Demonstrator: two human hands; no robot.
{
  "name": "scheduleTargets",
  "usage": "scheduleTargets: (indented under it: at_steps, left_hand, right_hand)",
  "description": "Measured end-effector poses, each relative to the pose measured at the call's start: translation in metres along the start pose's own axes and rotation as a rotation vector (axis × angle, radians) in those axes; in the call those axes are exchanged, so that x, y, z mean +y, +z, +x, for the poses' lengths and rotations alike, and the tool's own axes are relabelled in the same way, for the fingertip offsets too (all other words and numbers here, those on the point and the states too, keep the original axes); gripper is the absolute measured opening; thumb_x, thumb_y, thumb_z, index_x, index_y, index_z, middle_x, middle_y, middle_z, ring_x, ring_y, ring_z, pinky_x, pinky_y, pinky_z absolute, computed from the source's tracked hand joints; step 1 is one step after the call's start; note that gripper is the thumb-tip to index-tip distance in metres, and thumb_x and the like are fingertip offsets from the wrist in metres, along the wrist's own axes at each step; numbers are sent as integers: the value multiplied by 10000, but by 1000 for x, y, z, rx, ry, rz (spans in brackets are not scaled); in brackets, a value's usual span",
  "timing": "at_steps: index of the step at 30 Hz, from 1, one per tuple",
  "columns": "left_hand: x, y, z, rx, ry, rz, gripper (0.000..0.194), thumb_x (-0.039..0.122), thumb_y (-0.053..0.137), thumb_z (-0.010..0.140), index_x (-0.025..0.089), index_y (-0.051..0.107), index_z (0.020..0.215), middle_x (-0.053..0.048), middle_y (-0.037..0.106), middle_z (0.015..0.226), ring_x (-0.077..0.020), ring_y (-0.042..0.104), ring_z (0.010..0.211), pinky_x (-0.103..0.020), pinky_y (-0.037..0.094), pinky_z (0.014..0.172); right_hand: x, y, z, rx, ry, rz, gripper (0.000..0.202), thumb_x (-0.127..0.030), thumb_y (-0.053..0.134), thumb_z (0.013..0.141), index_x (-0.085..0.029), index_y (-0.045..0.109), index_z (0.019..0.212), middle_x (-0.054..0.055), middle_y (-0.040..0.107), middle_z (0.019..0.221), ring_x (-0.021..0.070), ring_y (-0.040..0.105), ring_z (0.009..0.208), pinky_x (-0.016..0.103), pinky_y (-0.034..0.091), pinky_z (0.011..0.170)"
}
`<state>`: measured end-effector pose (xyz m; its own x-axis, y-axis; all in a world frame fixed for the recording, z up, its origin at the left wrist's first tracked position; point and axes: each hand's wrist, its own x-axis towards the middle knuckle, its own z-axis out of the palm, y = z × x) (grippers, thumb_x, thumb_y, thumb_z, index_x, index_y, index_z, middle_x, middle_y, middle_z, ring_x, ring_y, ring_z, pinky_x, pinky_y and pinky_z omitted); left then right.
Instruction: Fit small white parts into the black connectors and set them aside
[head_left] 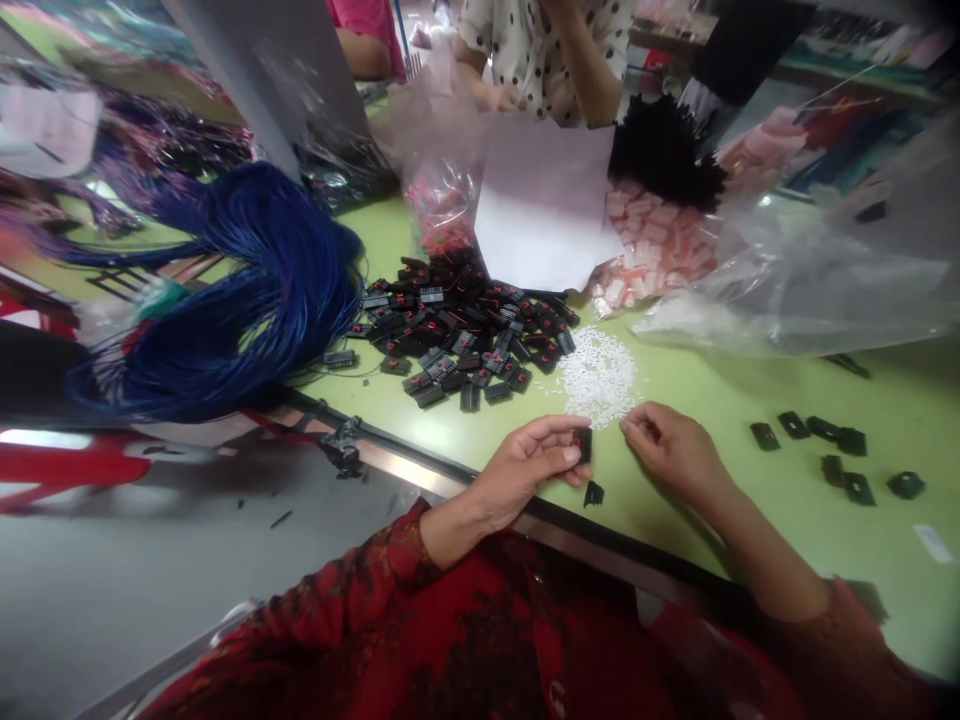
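Observation:
Between thumb and fingers, my left hand (529, 465) grips a black plastic connector housing (583, 445) with a bit of red on it, over the table's front edge. A small black piece (593, 493) lies on the table just below it. My right hand (671, 450) rests to the right, thumb and forefinger pinched together at the near edge of a heap of tiny white pieces (598, 375). Whatever is in that pinch is too small to make out. Behind my left hand spreads a pile of black connector housings (469, 345), several showing red or grey parts.
A thick bundle of blue wires (277, 290) lies at left. Farther back are a white sheet (544, 200), a bag of red pieces (446, 190), pale orange pieces (656, 245) and a clear bag (810, 290). Several black housings (859, 488) sit at right. A person (544, 60) is opposite.

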<state>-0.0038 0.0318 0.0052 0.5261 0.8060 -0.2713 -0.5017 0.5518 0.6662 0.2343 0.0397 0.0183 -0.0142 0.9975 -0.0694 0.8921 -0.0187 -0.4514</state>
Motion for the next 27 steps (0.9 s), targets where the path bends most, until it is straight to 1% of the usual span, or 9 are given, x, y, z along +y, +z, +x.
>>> scheduleTargets:
  at_steps: [4, 6, 8, 11, 14, 17, 19, 22, 27]
  left_hand:
    - [2, 3, -1, -14, 2, -10, 448, 297, 915, 728, 155, 750, 1120, -27, 678, 889, -136, 725, 742, -231, 549, 672]
    - [3, 4, -2, -23, 5, -15, 442, 298, 912, 734, 151, 746, 1116, -26, 680, 883, -134, 724, 742, -229, 548, 671]
    - [3, 5, -3, -31, 8, -18, 446, 298, 907, 741, 147, 741, 1126, -31, 687, 883, -133, 724, 743, -229, 549, 673]
    - [3, 5, -4, -42, 10, -23, 453, 294, 899, 753, 143, 734, 1147, -37, 696, 882, -138, 728, 752, -232, 555, 684]
    - [2, 5, -5, -47, 17, -37, 439, 286, 898, 755, 150, 735, 1139, -31, 696, 888, -138, 731, 751, -233, 558, 686]
    - [1, 6, -5, -46, 39, -48, 435, 272, 889, 763, 161, 727, 1151, -31, 701, 913, -132, 729, 746, -228, 554, 677]
    - [1, 7, -5, -41, 55, -49, 442, 266, 882, 770, 164, 714, 1166, -32, 706, 919, -133, 726, 749, -232, 552, 675]
    - [-1, 9, -6, -40, 67, -43, 436, 274, 882, 770, 156, 702, 1149, -34, 708, 926, -132, 724, 745, -233, 549, 670]
    - [-3, 12, -7, -32, 61, -33, 426, 298, 887, 765, 145, 694, 1112, -40, 709, 921, -135, 722, 740, -236, 551, 665]
  right_hand:
    - [-5, 0, -3, 25, -88, -186, 155, -311, 526, 884, -226, 583, 768, 22, 629, 675, 176, 488, 583, 301, 288, 577]
    - [-7, 0, -4, 22, -90, -159, 147, -303, 528, 882, -228, 579, 767, 20, 617, 674, 177, 481, 585, 309, 300, 581]
    - [-11, -1, -7, 4, -85, 25, 157, -330, 536, 894, -230, 592, 788, 16, 621, 689, 179, 514, 604, 315, 363, 598]
    - [-25, -4, -15, -6, -82, 469, 180, -385, 567, 922, -234, 620, 841, 14, 638, 728, 186, 582, 664, 328, 475, 651]
    - [-41, -6, -24, 27, -112, 767, 150, -359, 614, 933, -238, 641, 849, 47, 690, 904, 211, 660, 861, 361, 546, 810]
    - [-52, -1, -30, 9, -131, 894, 130, -328, 631, 945, -243, 668, 855, 75, 674, 1224, 244, 648, 1137, 425, 506, 1034]
    - [-54, 4, -33, -5, -102, 936, 139, -334, 633, 954, -246, 676, 855, 73, 629, 1351, 260, 614, 1239, 457, 459, 1111]
    - [-54, 11, -35, -5, -71, 977, 147, -343, 635, 957, -248, 682, 855, 66, 594, 1429, 276, 564, 1332, 485, 412, 1164]
    - [-56, 16, -38, 5, -77, 1004, 143, -330, 615, 968, -247, 681, 872, 68, 591, 1437, 276, 556, 1342, 496, 413, 1168]
